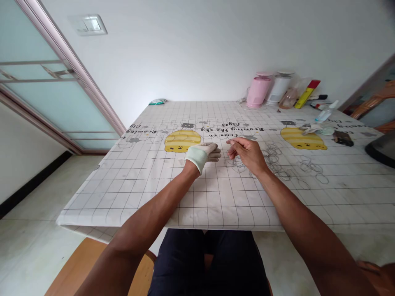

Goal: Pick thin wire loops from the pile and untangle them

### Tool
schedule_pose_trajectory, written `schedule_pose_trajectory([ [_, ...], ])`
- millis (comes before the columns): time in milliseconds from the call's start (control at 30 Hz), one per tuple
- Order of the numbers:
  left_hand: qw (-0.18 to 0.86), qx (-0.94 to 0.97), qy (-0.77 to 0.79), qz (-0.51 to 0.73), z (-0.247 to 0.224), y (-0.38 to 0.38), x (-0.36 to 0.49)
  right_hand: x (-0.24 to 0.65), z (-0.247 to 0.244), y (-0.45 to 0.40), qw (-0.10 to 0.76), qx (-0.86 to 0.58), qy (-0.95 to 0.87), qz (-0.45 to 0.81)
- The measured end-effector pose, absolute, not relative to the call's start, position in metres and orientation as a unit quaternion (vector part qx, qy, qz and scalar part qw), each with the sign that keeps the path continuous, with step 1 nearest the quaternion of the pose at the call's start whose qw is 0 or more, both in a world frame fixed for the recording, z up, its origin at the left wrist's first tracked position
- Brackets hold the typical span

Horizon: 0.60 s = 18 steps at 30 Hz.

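My left hand (203,157) wears a pale glove and is held over the middle of the table, its fingers pointing right and close together; whether they hold anything is too small to tell. Facing it across a small gap is my right hand (246,153), bare, with thumb and index finger brought near each other and the other fingers curled. Anything thin between those fingertips cannot be made out. Beside and below my right hand, thin dark wire-like loops (279,166) lie loosely spread on the checked tablecloth (138,193).
Along the wall stand a pink device (258,91), a white device (277,89), a bottle (289,98) and a yellow-red box (307,94). At right are a clear bottle (326,112), a crumpled glove (317,128) and a dark block (343,138). A green packet (157,101) sits at the far left corner.
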<state>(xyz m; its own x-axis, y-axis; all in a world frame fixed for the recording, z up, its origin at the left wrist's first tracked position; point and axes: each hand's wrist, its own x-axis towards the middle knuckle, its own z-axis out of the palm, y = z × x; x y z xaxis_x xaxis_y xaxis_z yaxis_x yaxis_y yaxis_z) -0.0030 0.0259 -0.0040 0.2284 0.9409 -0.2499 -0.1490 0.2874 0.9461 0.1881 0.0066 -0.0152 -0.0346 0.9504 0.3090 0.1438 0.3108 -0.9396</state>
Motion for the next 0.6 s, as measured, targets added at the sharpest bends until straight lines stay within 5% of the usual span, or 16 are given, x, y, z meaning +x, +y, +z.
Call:
schedule_pose_trajectory([
  [400, 0.565, 0.525, 0.491, 0.404, 0.002, 0.021, -0.009, 0.195, -0.02, 0.007, 0.488, -0.492, -0.659, 0.291],
  [600, 0.368, 0.619, 0.556, 0.415, 0.013, 0.022, -0.021, 0.189, -0.026, 0.004, 0.459, -0.486, -0.716, 0.202],
])
